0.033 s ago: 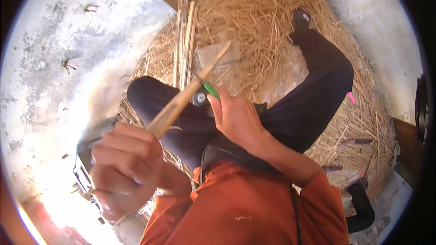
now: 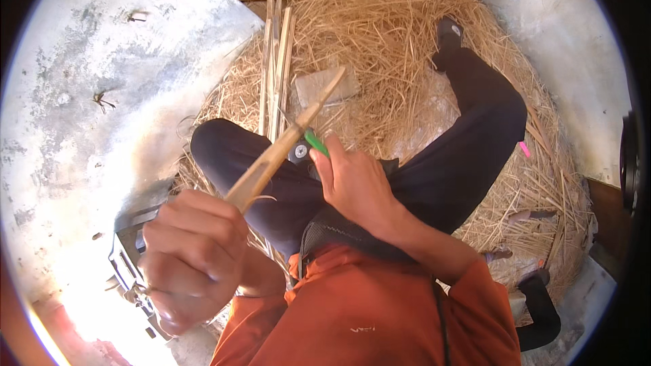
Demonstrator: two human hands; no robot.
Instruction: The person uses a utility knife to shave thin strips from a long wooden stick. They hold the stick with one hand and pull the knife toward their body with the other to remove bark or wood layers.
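A pale strip of wood or bamboo (image 2: 271, 158), tapering to a thin far end, slants up and to the right from my left hand (image 2: 196, 257), whose fingers are wrapped round its near end. My right hand (image 2: 358, 186) grips a knife by its green handle (image 2: 316, 141). The knife's thin blade (image 2: 287, 116) crosses the strip past its middle and touches it. A curled shaving (image 2: 263, 197) hangs from the strip close to my left hand. Both hands are above my lap.
Straw-like shavings (image 2: 380, 20) cover the ground between pale walls (image 2: 102, 41). Long strips (image 2: 274, 68) lie ahead beside a flat grey block (image 2: 332, 86). At right are a knife-like tool (image 2: 532, 215), a pink piece (image 2: 525, 149) and a dark bent shape (image 2: 541, 312).
My left hand and the near end of the strip have shifted slightly down and to the right. Both hands keep their grip, and the blade stays against the strip.
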